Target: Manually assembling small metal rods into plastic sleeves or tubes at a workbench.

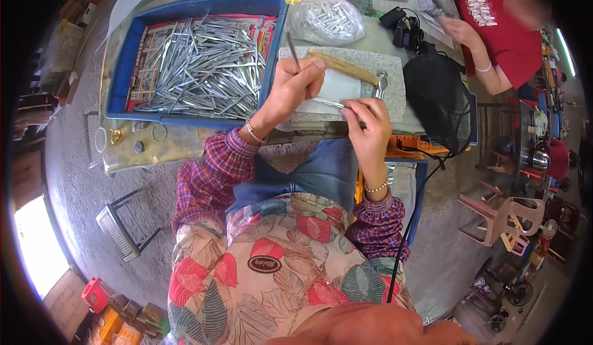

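Observation:
Over a speckled stone slab [395,101], my left hand [295,88] is closed round a thin dark metal rod [292,47] that sticks up past the thumb. My right hand [370,129] pinches the end of a slim silver metal piece [327,103], which points across toward the left hand. Whether the left fingers also touch that piece is hidden. Just beyond the hands, a hammer with a wooden handle [346,67] lies on the slab, its metal head [381,84] to the right. A whitish sheet [340,85] lies partly under the handle.
At left stands a blue tray [114,92] lined with newspaper, heaped with slim silver metal pieces [204,67]. A clear bag of small whitish pieces [327,19] sits beyond the slab. Right of it are a black mesh bag [435,98] and black adapters [404,27]. A co-worker in red [500,30] works at far right.

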Demonstrator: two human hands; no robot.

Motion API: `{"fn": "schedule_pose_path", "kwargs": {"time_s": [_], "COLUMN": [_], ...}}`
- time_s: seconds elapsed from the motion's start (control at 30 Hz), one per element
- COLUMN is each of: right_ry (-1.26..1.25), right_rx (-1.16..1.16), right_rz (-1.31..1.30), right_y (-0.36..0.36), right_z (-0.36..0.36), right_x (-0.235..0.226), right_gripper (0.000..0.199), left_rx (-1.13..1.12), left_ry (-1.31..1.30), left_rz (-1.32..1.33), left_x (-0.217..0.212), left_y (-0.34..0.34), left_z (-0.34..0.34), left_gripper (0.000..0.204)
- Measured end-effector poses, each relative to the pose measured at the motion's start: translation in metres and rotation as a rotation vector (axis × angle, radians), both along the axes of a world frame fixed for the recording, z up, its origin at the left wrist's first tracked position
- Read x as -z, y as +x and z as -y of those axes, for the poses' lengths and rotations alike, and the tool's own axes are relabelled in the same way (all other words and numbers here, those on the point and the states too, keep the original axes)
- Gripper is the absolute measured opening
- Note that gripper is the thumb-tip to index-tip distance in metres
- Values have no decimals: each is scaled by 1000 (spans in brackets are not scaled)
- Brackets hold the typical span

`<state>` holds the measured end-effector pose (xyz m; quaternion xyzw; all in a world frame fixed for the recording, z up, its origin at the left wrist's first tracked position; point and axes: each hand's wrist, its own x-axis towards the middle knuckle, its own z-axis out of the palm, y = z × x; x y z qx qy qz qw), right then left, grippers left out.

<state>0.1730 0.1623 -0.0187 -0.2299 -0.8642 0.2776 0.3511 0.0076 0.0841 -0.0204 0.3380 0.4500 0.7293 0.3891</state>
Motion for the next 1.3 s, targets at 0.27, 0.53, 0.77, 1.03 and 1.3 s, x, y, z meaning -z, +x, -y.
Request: {"fn": "schedule_pose_path", "kwargs": {"time_s": [0.27, 0.53, 0.77, 1.03, 1.3], "right_ry": [63, 23, 45, 75, -508], "right_rx": [18, 86, 70, 152, 145], "right_rz": [-52, -64, -136, -133, -658], "right_y": [-3, 2, 6, 10, 42], "right_z": [1, 5, 3, 4, 16], "right_x": [7, 14, 15, 17, 4], "right_gripper": [13, 13, 14, 14, 6], "left_rx": [139, 61, 188, 121, -52], "left_ry": [365, -86, 502, -20, 140], "left_rz": [-141, -159, -298, -11, -21], "left_x": [-69, -19, -80, -16, -9], "left_y": [14, 12, 39, 51, 20], "left_z": [0, -4, -9, -22, 8], "left_gripper": [37, 43, 32, 31, 38]}}
